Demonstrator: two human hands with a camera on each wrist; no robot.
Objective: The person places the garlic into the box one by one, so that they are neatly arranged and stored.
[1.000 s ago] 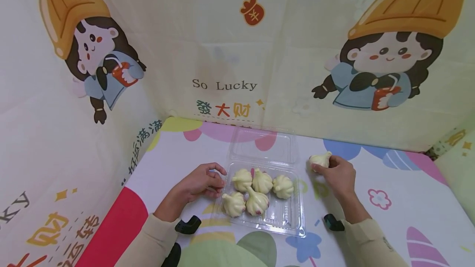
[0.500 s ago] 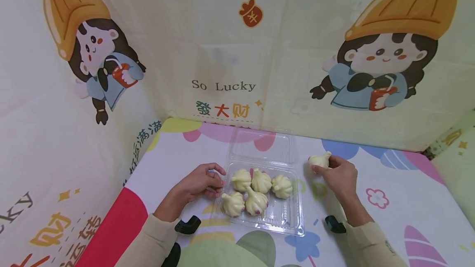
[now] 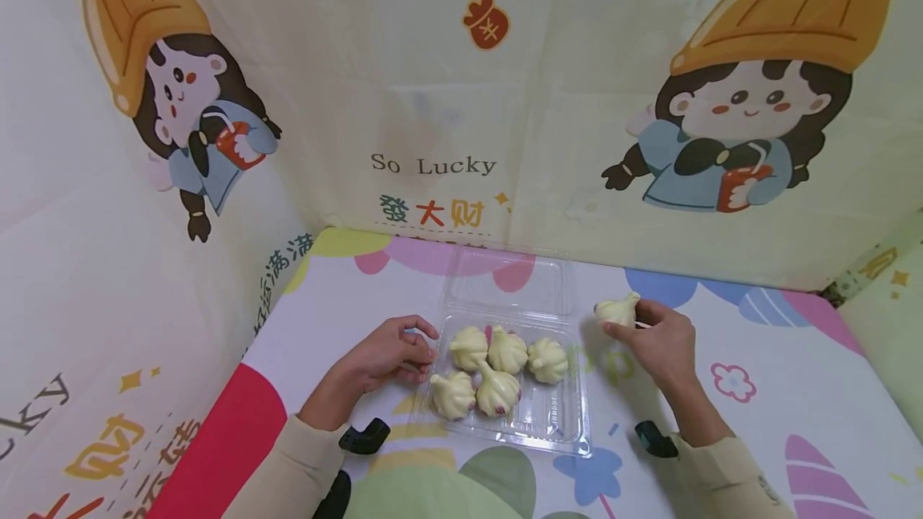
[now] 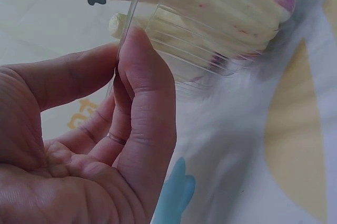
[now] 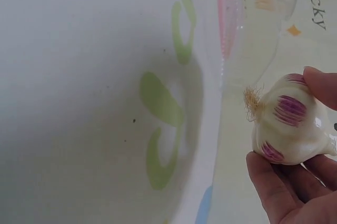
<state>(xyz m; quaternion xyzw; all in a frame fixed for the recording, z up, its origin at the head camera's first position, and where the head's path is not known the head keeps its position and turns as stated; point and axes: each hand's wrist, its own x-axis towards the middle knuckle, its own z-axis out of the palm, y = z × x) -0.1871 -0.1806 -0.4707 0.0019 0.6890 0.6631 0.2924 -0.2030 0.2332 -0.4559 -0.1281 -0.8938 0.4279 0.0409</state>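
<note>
My right hand (image 3: 659, 343) holds a white garlic bulb (image 3: 617, 311) above the table, right of a clear plastic box. In the right wrist view the bulb (image 5: 292, 121) shows purple streaks and a tuft of dry roots, with thumb and fingers on opposite sides. My left hand (image 3: 389, 355) pinches the left rim of the plastic box (image 3: 577, 431); in the left wrist view its thumb and forefinger meet on the thin clear edge (image 4: 126, 34). Several garlic bulbs (image 3: 499, 391) lie in the box, mostly toward its left and back.
The box's clear lid (image 3: 512, 283) lies folded open behind it, near the back wall cloth (image 3: 433, 102). A patterned cloth (image 3: 721, 455) covers the table. Black wrist devices (image 3: 366, 437) sit by both sleeves.
My right hand has lifted the garlic bulb slightly and brought it a little to the left. The left hand stays at the box's rim.
</note>
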